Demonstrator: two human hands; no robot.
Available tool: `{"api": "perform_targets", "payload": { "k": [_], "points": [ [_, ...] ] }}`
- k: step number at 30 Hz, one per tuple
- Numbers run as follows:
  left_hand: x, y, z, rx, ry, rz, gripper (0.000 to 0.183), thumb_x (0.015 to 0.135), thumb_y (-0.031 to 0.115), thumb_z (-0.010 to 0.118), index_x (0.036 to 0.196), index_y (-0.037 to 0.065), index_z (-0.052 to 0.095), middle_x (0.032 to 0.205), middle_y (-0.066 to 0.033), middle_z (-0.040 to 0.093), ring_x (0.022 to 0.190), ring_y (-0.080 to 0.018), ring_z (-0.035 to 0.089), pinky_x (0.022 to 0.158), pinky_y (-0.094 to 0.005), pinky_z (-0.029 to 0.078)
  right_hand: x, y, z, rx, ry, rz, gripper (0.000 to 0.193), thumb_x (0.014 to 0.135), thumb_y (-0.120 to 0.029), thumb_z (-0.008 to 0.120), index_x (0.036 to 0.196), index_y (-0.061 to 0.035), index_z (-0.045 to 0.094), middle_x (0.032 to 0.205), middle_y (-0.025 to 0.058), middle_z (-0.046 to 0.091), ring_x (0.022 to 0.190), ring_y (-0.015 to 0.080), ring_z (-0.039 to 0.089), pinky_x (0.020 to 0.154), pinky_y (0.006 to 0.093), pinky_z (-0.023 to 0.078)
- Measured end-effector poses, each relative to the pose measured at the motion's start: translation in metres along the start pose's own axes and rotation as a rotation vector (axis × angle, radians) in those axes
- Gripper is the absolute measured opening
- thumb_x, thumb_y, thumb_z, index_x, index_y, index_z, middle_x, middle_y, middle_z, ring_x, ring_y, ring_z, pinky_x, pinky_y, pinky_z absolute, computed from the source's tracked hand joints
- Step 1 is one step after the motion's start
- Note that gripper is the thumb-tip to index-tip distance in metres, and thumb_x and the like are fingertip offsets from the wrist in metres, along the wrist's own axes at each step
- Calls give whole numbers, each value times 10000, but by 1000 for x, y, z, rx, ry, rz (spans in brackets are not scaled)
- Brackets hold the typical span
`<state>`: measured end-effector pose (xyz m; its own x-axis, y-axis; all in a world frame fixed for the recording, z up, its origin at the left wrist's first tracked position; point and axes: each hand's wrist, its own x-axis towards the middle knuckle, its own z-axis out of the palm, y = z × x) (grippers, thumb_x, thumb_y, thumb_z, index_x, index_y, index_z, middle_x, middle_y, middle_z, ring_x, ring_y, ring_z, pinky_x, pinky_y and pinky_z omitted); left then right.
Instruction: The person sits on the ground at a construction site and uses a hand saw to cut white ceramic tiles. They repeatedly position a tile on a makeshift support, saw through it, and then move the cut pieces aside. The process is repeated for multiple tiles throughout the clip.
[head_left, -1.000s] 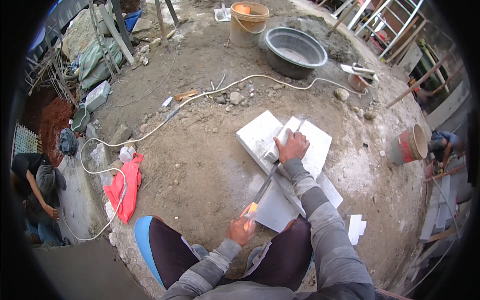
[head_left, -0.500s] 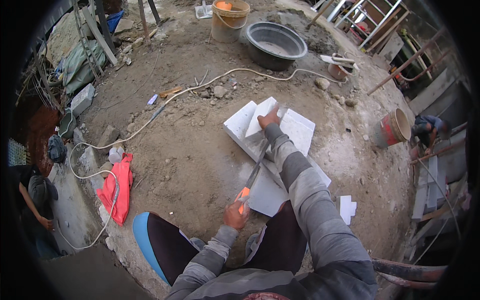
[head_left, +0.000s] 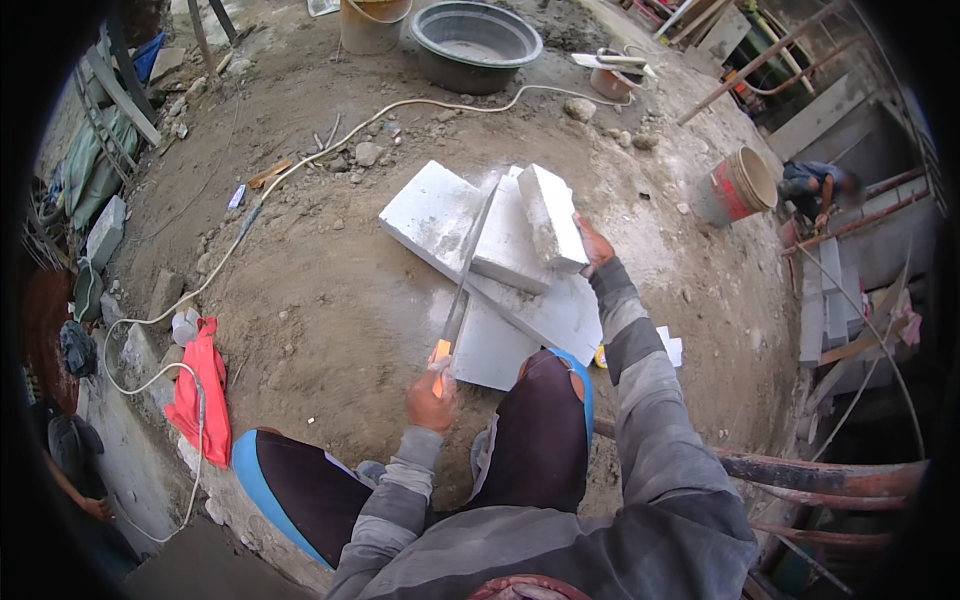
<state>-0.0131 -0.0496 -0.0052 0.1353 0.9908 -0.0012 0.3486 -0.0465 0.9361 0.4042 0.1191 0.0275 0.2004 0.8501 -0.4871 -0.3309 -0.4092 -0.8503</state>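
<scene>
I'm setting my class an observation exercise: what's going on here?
The person's left hand holds an orange-handled saw, its blade reaching across stacked white slabs. The right hand grips a small block by its right side, tilted, beside another block lying on the slabs. Whether the two blocks touch is hard to tell.

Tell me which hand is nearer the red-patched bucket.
Right. The right hand, holding a white block, is left of the bucket; the left hand, gripping the saw, is farther left and closer to the body.
</scene>
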Motion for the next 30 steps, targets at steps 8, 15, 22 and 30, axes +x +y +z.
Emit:
{"api": "perform_targets", "payload": {
  "k": [8,15,22,30],
  "points": [
    [2,14,-4,41,16,-25,268,930,164,618,1148,53,727,1071,-188,735,998,-345,719,883,-418,552,-2,24,-24,82,57,-19,629,1032,-507,490,1405,-2,520,1236,122,679,1018,234,685,906,396,552],
    [2,20,-7,61,-27,-70,261,936,132,619,1143,11,722,1091,-215,731,1032,-350,717,915,-399,540,-6,12,-1,-370,455,-318,682,862,-376,705,1412,-16,527,1229,197,682,1140,334,652,987,407,491],
    [5,14,-10,51,-13,-46,254,935,126,610,1134,16,722,1105,-207,728,1048,-356,708,927,-408,536,-64,-59,54,-1227,849,-278,756,846,-361,696,1460,7,452,1238,253,662,1162,421,630,1005,471,488],
    [2,4,-7,-1,-21,-47,273,973,160,590,1165,6,709,1095,-187,737,1040,-287,715,932,-385,526,-73,-59,15,-1197,920,-157,610,826,-449,713,1139,73,665,1139,292,685,1100,421,665,947,478,518]
  ]
}}
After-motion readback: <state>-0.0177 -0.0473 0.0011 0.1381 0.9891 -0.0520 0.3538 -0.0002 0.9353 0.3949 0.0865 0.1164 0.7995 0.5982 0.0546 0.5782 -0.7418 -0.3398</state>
